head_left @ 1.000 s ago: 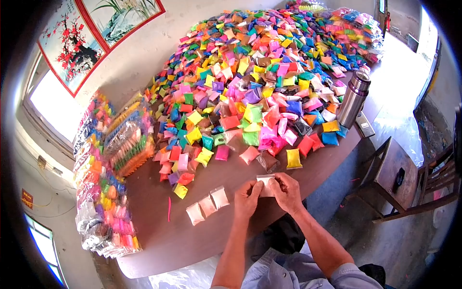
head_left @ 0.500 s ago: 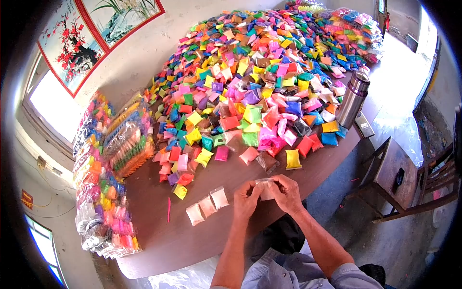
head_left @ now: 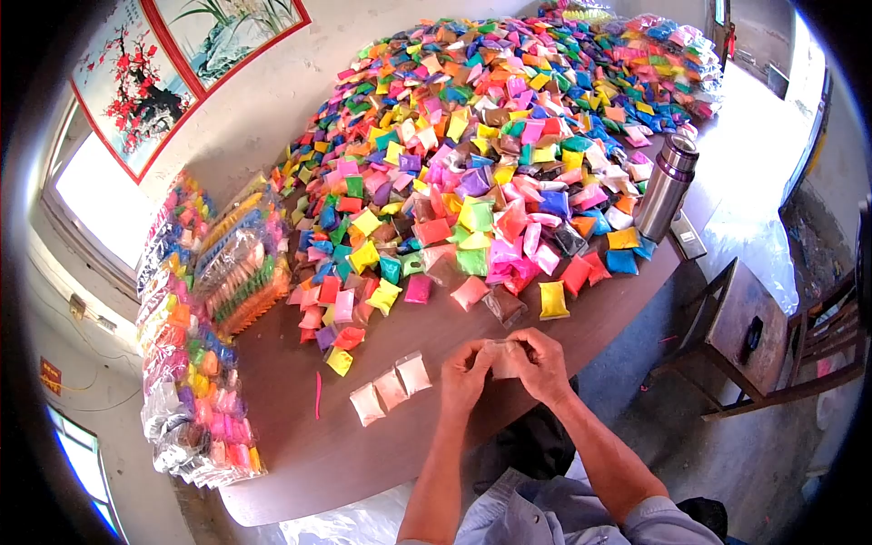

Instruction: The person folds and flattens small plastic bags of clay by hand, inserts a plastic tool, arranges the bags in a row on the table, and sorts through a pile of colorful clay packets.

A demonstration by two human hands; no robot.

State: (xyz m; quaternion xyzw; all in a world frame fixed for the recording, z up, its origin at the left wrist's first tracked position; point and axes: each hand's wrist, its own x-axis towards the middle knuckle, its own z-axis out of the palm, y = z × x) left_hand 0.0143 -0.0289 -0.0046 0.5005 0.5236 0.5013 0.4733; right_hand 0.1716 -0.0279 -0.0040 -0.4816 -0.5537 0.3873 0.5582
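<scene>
Near the front edge of the table, my left hand (head_left: 465, 371) and my right hand (head_left: 542, 366) pinch a small pale packet (head_left: 504, 361) between them by its two sides. Its contents look pale pink or beige, much of it covered by my fingers. Left of my hands, three similar pale packets lie in a slanting row, the middle packet (head_left: 391, 390) between its two neighbours. Beyond my hands rest a yellow packet (head_left: 553, 301) and a brown packet (head_left: 505, 307).
A big heap of colourful packets (head_left: 472, 182) covers the back of the brown table (head_left: 309, 463). Bagged bundles (head_left: 204, 363) line its left edge. A steel flask (head_left: 668, 189) stands at the right, near a wooden chair (head_left: 745, 331). A pink strip (head_left: 318, 396) lies at front left.
Almost nothing differs. The packet between my hands has tilted or dropped slightly, and both hands stay in nearly the same place.
</scene>
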